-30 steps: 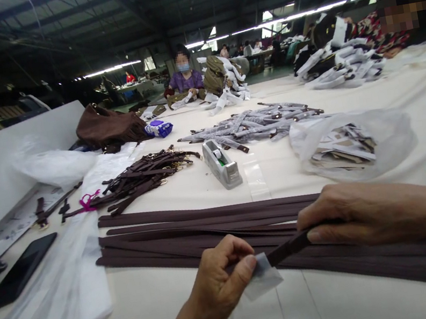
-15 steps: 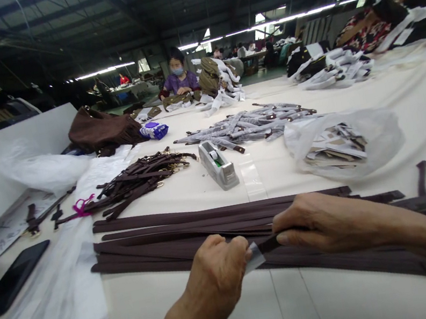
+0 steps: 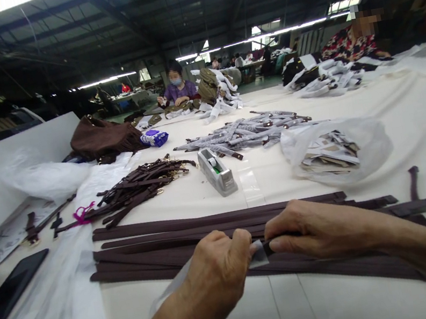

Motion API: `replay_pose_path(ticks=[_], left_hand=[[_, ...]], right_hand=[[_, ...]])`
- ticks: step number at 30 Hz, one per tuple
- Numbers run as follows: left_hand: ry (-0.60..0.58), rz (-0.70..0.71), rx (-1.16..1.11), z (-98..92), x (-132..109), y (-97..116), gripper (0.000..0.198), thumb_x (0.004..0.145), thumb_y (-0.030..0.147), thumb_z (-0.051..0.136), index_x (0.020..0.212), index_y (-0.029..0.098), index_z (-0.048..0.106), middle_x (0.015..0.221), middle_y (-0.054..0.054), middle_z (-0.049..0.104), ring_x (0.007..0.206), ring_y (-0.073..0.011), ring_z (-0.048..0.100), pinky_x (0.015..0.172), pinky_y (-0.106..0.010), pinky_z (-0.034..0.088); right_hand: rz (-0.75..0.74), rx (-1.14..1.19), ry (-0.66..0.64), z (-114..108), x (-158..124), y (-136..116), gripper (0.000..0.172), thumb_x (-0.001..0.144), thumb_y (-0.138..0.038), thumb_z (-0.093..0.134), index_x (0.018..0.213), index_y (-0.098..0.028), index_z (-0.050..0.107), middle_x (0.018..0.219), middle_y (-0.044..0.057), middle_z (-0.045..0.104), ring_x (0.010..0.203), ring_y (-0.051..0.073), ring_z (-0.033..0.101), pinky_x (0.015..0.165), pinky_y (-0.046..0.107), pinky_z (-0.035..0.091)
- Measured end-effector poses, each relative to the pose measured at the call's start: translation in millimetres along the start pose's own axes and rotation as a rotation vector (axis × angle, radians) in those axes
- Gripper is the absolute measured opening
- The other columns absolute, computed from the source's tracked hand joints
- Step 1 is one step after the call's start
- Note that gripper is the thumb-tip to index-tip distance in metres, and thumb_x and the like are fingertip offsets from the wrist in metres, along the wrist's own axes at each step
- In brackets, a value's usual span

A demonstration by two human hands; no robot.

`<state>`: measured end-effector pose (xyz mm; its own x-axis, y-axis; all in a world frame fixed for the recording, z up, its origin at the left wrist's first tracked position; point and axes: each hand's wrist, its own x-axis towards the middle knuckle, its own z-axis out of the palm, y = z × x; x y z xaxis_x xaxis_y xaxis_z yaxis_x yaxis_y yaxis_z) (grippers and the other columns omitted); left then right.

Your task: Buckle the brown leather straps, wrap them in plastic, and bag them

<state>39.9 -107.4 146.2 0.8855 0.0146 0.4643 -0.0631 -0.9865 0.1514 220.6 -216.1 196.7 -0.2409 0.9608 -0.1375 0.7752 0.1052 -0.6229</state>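
Note:
My left hand [image 3: 220, 278] is closed in a pinch on a translucent plastic sleeve [image 3: 258, 256], whose end sticks out past the thumb. More of the pale plastic trails behind that wrist. Close to its right, my right hand [image 3: 310, 230] pinches a dark brown strap [image 3: 267, 248], its tip meeting the sleeve's mouth; whether the tip is inside cannot be made out. Most of the held strap is hidden by my fingers. Beneath both hands lie several long flat brown straps [image 3: 140, 261], side by side across the table.
Beyond the straps stands a grey tape dispenser [image 3: 218, 175]. Buckled brown straps [image 3: 139, 185] are heaped left of it, plastic-wrapped straps [image 3: 241, 132] behind. A plastic bag of scraps [image 3: 374, 146] lies right, a phone [image 3: 12, 288] left. Co-workers [image 3: 179, 91] sit across the table.
My hands have come closer together, with less strap showing between them. The view has shifted slightly. Across the table, a co-worker's hand is raised, and another person at right shows more fully.

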Motion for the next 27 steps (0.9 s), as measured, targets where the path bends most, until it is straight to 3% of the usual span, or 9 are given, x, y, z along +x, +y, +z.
replay_pose_path(ticks=[3, 6, 7, 9, 11, 14, 17, 24, 27], left_hand=[[0.05, -0.082, -0.107, -1.9, 7, 14, 0.018, 0.093, 0.02, 0.027, 0.078, 0.019, 0.037, 0.055, 0.003, 0.046, 0.044, -0.0119, 0.042, 0.047, -0.024, 0.028], [-0.039, -0.274, -0.334, -13.9, 16, 24, 0.016, 0.094, 0.024, 0.028, 0.085, 0.018, 0.041, 0.058, 0.003, 0.051, 0.046, -0.0115, 0.047, 0.047, -0.022, 0.028], [-0.087, -0.34, -0.41, -20.0, 18, 26, 0.012, 0.092, 0.027, 0.036, 0.093, 0.017, 0.042, 0.064, 0.002, 0.056, 0.052, -0.0121, 0.052, 0.049, -0.021, 0.031], [-0.211, -0.453, -0.501, -32.4, 23, 26, 0.033, 0.08, 0.033, 0.06, 0.104, 0.017, 0.045, 0.074, 0.002, 0.061, 0.065, -0.0143, 0.056, 0.055, -0.02, 0.035], [-0.364, -0.524, -0.553, -41.7, 26, 25, 0.034, 0.068, 0.031, 0.072, 0.094, 0.018, 0.054, 0.07, 0.003, 0.059, 0.064, -0.0136, 0.054, 0.053, -0.018, 0.034], [-0.488, -0.628, -0.691, -44.0, 24, 24, 0.017, 0.072, 0.024, 0.065, 0.066, 0.015, 0.052, 0.056, 0.006, 0.048, 0.051, -0.0077, 0.044, 0.045, -0.015, 0.029], [-0.439, -0.747, -0.844, -33.9, 16, 22, 0.019, 0.073, 0.029, 0.064, 0.07, 0.016, 0.05, 0.055, 0.006, 0.046, 0.048, -0.0074, 0.043, 0.042, -0.015, 0.031], [-0.448, -0.764, -1.01, -3.7, 14, 21, 0.018, 0.069, 0.027, 0.065, 0.078, 0.015, 0.055, 0.059, 0.003, 0.051, 0.046, -0.0091, 0.046, 0.041, -0.018, 0.038], [-0.371, -0.784, -0.97, -2.1, 10, 18, 0.019, 0.069, 0.028, 0.067, 0.073, 0.015, 0.054, 0.057, 0.004, 0.05, 0.046, -0.0082, 0.046, 0.041, -0.016, 0.038]], right_hand=[[-0.031, -0.045, -0.003, 2, 1, -6, 0.018, 0.083, -0.017, 0.046, 0.067, -0.014, 0.052, 0.053, -0.006, 0.039, 0.047, 0.005, 0.035, 0.047, 0.019, 0.025], [-0.026, -0.084, 0.012, 1, -2, -12, 0.019, 0.084, -0.018, 0.045, 0.067, -0.014, 0.052, 0.053, -0.006, 0.041, 0.046, 0.005, 0.035, 0.046, 0.02, 0.025], [-0.015, -0.099, 0.03, -1, -4, -14, 0.02, 0.085, -0.02, 0.046, 0.067, -0.015, 0.052, 0.054, -0.006, 0.042, 0.046, 0.006, 0.036, 0.046, 0.02, 0.025], [-0.009, -0.12, 0.041, -6, -8, -20, 0.023, 0.086, -0.027, 0.047, 0.068, -0.015, 0.052, 0.054, -0.005, 0.043, 0.048, 0.006, 0.039, 0.046, 0.02, 0.025], [-0.019, -0.137, 0.026, -12, -13, -24, 0.022, 0.087, -0.032, 0.048, 0.072, -0.017, 0.054, 0.056, -0.005, 0.046, 0.05, 0.007, 0.042, 0.047, 0.02, 0.025], [-0.011, -0.111, 0.003, -23, -22, -20, 0.015, 0.086, -0.033, 0.05, 0.092, -0.021, 0.057, 0.073, -0.002, 0.058, 0.063, 0.011, 0.052, 0.053, 0.02, 0.033], [0.045, -0.065, 0.021, -29, -30, -3, 0.024, 0.084, -0.033, 0.053, 0.104, -0.022, 0.055, 0.092, 0.0, 0.061, 0.078, 0.014, 0.056, 0.063, 0.02, 0.038], [-0.031, -0.078, 0.061, -4, -17, -5, 0.015, 0.079, -0.025, 0.059, 0.094, -0.021, 0.056, 0.082, -0.002, 0.062, 0.071, 0.014, 0.057, 0.059, 0.021, 0.036], [0.063, -0.164, 0.06, -8, -16, -2, 0.023, 0.083, -0.039, 0.056, 0.099, -0.023, 0.056, 0.083, 0.0, 0.063, 0.072, 0.017, 0.058, 0.059, 0.023, 0.035]])
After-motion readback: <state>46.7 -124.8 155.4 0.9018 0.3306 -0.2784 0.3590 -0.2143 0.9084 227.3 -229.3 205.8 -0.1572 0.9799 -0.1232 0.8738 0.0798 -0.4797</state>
